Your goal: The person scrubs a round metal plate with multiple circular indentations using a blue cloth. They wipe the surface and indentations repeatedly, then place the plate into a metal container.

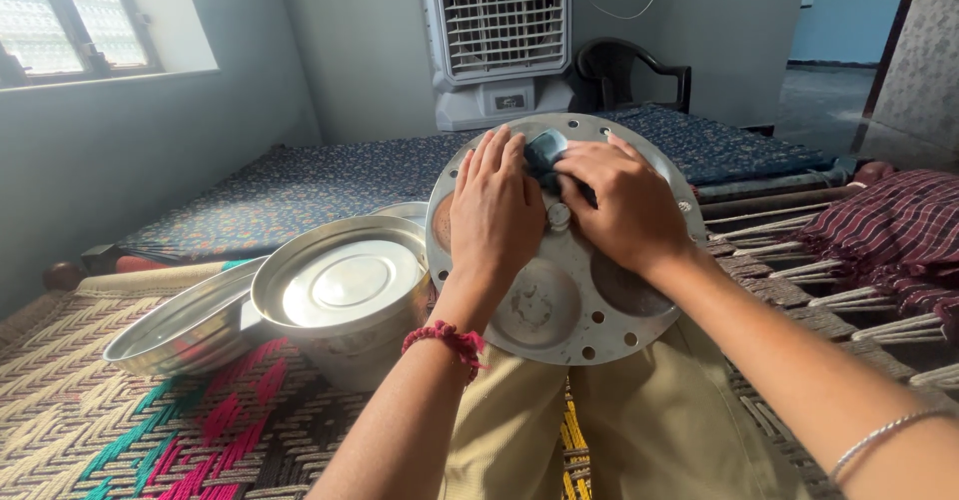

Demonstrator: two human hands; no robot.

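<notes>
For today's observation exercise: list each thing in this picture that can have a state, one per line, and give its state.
Round metal mould plate: tilted up on the lap, held.
Blue cloth: pressed against the plate.
Left hand: flat on the plate.
Right hand: fingers on the cloth.
Steel pot: lid on.
Steel dish: tilted, leaning on the pot.

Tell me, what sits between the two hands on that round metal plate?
In the head view, a dark blue cloth is bunched between the left hand and right hand, with a small centre knob just below, on the round metal plate.
</notes>
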